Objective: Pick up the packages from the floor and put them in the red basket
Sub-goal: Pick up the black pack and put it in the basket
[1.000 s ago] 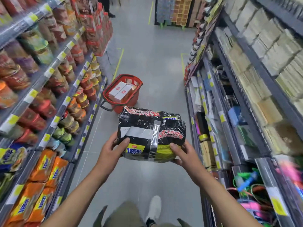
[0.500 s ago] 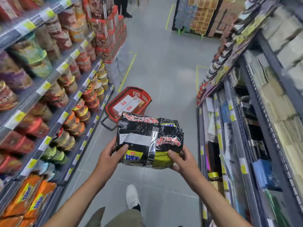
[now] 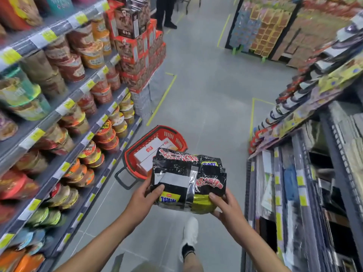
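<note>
A: Status?
B: Carry step. Left hand [image 3: 141, 201] and right hand [image 3: 225, 208] both gripping the black noodle multipack [image 3: 186, 177], held in the air just short of the red basket [image 3: 167, 132].
A: Next?
B: Lower it in beside the white boxes [image 3: 146, 152].

The black package [image 3: 188, 181] bears red Chinese lettering and a yellow patch [image 3: 170, 197] reading roughly "1倍半".

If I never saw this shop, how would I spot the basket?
Look down the grey aisle floor, beside the left shelves of noodle cups. The red basket stands there, just beyond the carried black noodle pack. It alone has slotted red walls, a dark handle and white boxes inside.
</note>
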Action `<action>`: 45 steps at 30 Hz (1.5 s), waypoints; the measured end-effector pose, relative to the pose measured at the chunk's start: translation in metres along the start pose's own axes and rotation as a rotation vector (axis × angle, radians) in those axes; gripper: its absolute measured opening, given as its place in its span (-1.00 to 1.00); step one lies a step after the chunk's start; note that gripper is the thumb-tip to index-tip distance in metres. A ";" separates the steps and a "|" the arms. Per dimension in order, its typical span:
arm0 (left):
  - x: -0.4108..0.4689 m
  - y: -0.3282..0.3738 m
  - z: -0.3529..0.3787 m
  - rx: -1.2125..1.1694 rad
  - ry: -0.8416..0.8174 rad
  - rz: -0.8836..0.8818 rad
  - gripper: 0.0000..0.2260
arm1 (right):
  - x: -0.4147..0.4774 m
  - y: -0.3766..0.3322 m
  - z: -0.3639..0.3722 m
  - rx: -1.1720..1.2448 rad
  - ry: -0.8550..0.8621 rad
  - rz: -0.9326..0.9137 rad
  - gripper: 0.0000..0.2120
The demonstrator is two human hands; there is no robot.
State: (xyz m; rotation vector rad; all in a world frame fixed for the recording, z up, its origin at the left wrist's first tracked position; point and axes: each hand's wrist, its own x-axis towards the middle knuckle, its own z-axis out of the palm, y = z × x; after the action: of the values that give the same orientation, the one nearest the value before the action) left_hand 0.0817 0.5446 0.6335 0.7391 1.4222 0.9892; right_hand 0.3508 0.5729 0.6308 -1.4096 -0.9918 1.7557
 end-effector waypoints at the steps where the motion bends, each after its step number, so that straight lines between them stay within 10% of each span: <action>1: 0.016 0.002 0.007 0.000 0.030 -0.003 -0.70 | 0.021 -0.010 -0.005 -0.006 -0.022 0.014 -0.28; 16: 0.146 0.005 0.005 -0.120 0.452 -0.138 -0.75 | 0.250 -0.078 0.039 -0.285 -0.294 0.242 -0.68; 28: 0.258 0.002 -0.053 -0.049 0.454 -0.292 -0.71 | 0.375 -0.075 0.097 -0.478 -0.257 0.352 -0.88; 38: 0.420 -0.004 -0.082 0.284 0.346 -0.364 -0.64 | 0.472 -0.018 0.080 -0.440 -0.096 0.465 -0.52; 45: 0.568 -0.023 -0.061 0.434 0.256 -0.315 -0.63 | 0.557 0.031 0.053 -0.415 0.113 0.496 -0.83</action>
State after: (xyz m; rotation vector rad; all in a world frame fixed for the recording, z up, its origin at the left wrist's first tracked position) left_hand -0.0364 1.0297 0.3552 0.6845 1.9446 0.5461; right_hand 0.1900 1.0289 0.3474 -2.1420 -1.0471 1.8447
